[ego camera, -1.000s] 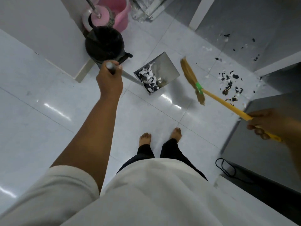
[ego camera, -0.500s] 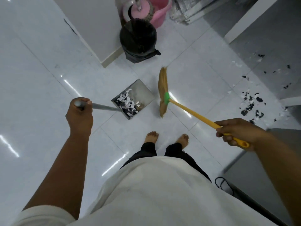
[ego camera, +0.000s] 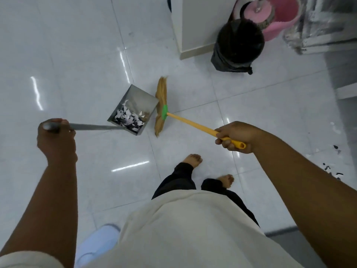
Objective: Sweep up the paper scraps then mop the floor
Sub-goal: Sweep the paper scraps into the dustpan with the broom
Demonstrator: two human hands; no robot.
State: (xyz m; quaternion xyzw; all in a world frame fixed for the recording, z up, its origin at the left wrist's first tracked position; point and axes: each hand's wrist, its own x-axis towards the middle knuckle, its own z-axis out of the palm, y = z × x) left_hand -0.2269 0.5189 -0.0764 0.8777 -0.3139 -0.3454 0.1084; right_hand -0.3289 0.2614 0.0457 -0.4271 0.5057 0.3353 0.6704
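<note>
While the left hand (ego camera: 57, 140) clenches the long-handled grey metal dustpan (ego camera: 140, 97) by its handle end, light, probably flutter-prone black-and-white paper scraps (ego camera: 128, 119) lie heaped inside; the right hand (ego camera: 234, 136) grips the yellow-handled straw broom (ego camera: 161, 101) near its end, soft bristles beside the pan.

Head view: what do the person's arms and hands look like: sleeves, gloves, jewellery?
The left hand and right hand are bare: no gloves, rings or watch. Forearms uncovered. A cream sleeve shows on the left upper arm; the right sleeve is out of frame.
</note>
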